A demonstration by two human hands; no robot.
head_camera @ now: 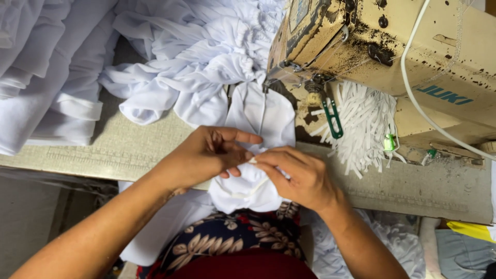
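Pinching a small white fabric piece [251, 183] at frame center, both hands meet fingertip to fingertip: left hand [209, 155] grips it from 9 o'clock w/ thumb and fingers, right hand [297, 178] clamps it from 3 o'clock. Fabric hangs over table edge [124, 150] onto floral-print lap [232, 237] at 6. Past the hands, same cloth runs up to the needle area of a worn cream sewing machine [392, 46] at 1 o'clock, paint chipped, grimy. Bundle of white elastic strips [361, 124] w/ green clip [332, 118] hangs at 2. Soft crumpled white garments [186, 57] piled at 11–12; folded stack [46, 67] at 10.
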